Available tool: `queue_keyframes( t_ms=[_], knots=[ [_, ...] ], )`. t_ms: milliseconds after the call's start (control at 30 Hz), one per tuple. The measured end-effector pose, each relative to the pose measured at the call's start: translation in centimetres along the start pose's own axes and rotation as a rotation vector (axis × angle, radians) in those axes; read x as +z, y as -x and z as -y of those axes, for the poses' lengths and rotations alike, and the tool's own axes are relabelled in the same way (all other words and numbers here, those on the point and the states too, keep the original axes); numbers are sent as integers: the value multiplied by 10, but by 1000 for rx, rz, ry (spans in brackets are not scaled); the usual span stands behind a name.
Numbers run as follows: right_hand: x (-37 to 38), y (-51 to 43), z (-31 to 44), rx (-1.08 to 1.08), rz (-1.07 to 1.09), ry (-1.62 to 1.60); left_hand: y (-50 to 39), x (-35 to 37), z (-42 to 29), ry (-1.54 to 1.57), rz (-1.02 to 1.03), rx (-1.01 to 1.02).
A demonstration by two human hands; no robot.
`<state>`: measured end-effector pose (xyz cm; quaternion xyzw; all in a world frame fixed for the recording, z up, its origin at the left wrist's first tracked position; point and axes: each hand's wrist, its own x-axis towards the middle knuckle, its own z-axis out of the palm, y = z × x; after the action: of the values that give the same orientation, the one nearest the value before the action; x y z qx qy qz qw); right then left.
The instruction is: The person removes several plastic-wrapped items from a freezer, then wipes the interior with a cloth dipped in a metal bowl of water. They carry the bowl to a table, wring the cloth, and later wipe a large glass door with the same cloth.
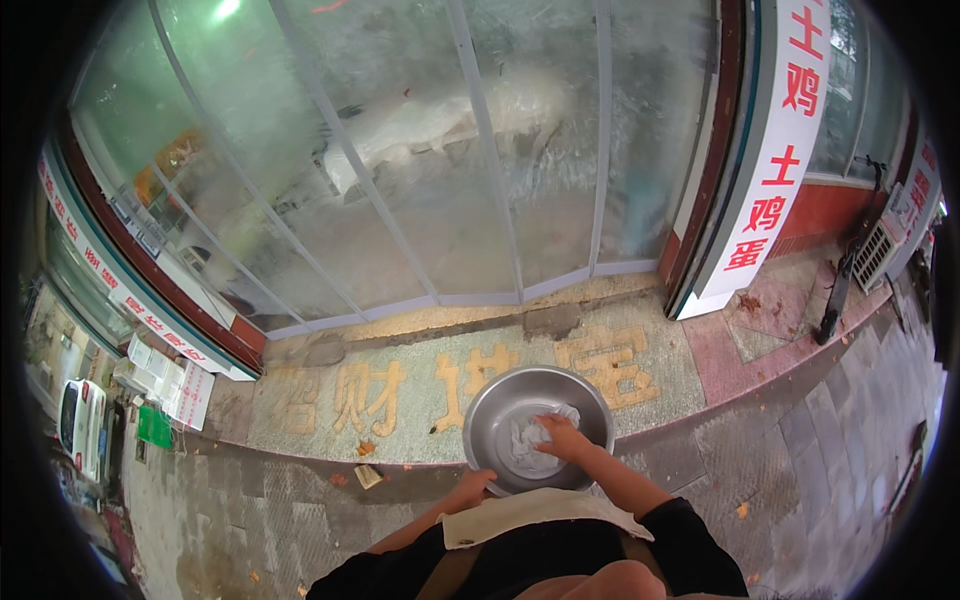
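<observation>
A round stainless-steel basin (486, 429) is in front of my body, over the edge of the doorstep. My left hand (475, 486) grips its rim at the near left. Inside the basin, my right hand (564, 439) has hold of a crumpled white cloth (523, 442), its fingers pressed into the fabric. Part of the cloth bunches up beyond those fingers. Whether the basin contains water is hard to tell. The beige bib of an apron (540, 514) hangs just below the basin.
Fogged glass door panels (420, 202) face me beyond a doormat (420, 367) with yellow characters. A white sign pillar (772, 165) with red writing stands right, near an outdoor air-conditioner unit (874, 251). A small block (368, 476) lies on the paving (300, 517). A white car (82, 427) is far left.
</observation>
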<state>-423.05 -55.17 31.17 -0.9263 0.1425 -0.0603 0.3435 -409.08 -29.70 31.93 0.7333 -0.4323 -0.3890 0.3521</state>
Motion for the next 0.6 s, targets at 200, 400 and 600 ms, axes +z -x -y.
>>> queue_keyframes(
  t_ms=[200,400,600],
  knots=[
    [-96,-149,-48,8,-256,-135,-152,-71,74,-401,-95,471],
    [-207,-289,-78,182,-444,-286,-263,-160,42,780,-91,-421],
    [-285,-446,-103,92,-487,-290,-337,-245,3,890,-178,-523]
  ],
)
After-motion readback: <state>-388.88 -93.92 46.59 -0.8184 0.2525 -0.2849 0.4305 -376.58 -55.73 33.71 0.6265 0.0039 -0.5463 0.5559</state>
